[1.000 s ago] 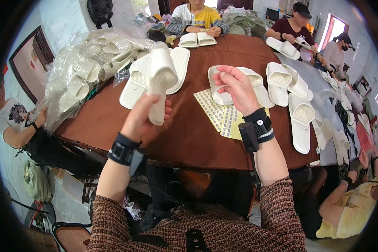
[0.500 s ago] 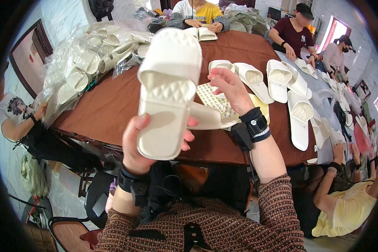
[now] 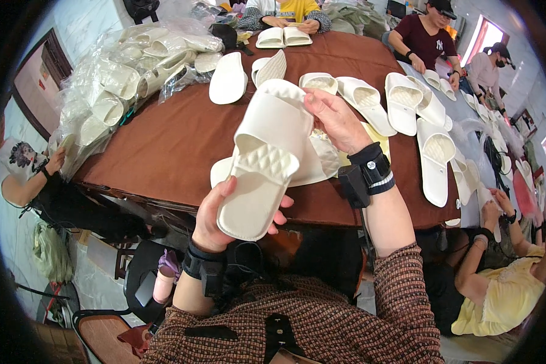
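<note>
My left hand (image 3: 215, 218) is closed around the heel end of a cream-white slide slipper (image 3: 271, 124), lifted over the table with its quilted insole facing me. At the toe end, my right hand (image 3: 341, 124) has its thumb and fingers on the slipper's edge. Behind it another white slipper (image 3: 309, 168) lies on the brown tablecloth (image 3: 157, 145), largely covered by the held one. A yellow sheet (image 3: 377, 137) shows beside my right wrist, mostly hidden. Further right lie several white slippers (image 3: 435, 162), and two more (image 3: 228, 79) rest beyond the held one.
Clear plastic bags full of slippers (image 3: 121, 85) are heaped at the left table edge. A grey table (image 3: 464, 130) with more slippers adjoins on the right. Co-workers handle slippers across and to the right. A dark chair (image 3: 140, 285) with a pink bottle (image 3: 163, 284) stands lower left.
The held slipper has moved lower and to the right, tilting rightward. My right hand, free of it before, now touches its toe end. The pair at the far left has come into view.
</note>
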Demonstrator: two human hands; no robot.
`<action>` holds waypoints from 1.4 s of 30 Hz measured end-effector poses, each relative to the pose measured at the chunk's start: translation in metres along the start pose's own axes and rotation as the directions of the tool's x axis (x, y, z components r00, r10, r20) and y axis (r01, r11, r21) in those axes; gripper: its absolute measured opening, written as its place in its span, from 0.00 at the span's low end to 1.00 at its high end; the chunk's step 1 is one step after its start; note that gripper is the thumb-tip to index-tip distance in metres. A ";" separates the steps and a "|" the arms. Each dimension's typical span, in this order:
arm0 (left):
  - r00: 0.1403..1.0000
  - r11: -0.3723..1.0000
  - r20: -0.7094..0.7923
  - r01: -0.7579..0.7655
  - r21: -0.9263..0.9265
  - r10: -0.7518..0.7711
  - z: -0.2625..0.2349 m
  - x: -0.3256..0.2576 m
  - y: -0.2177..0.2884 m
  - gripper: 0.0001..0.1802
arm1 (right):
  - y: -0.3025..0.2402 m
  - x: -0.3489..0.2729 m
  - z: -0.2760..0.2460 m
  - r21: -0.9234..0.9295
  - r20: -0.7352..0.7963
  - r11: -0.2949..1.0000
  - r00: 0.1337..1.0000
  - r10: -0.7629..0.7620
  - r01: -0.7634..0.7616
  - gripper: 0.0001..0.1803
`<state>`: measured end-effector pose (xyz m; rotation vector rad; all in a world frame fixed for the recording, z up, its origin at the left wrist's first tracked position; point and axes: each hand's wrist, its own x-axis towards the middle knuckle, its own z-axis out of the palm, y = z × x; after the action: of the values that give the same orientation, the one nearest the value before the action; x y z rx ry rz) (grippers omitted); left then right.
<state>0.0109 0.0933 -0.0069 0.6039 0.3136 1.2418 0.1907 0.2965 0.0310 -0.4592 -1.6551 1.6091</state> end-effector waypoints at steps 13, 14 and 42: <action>0.934 -0.623 0.197 0.035 0.782 0.300 0.002 0.023 0.042 0.32 | -0.016 -0.007 -0.027 -0.078 0.075 0.992 0.993 -0.092 0.097 0.12; 0.933 -0.623 0.193 0.041 0.781 0.303 -0.006 0.027 0.047 0.32 | -0.015 -0.007 -0.025 -0.075 0.080 0.992 0.993 -0.091 0.097 0.12; 0.805 -0.240 0.095 0.061 0.969 0.586 -0.019 0.013 0.020 0.30 | 0.003 0.009 -0.031 0.262 -0.284 0.965 0.957 0.051 0.026 0.16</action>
<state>-0.0109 0.1148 -0.0088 1.9363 1.8457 1.3637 0.2069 0.3246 0.0277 -0.5386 -1.2033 1.6546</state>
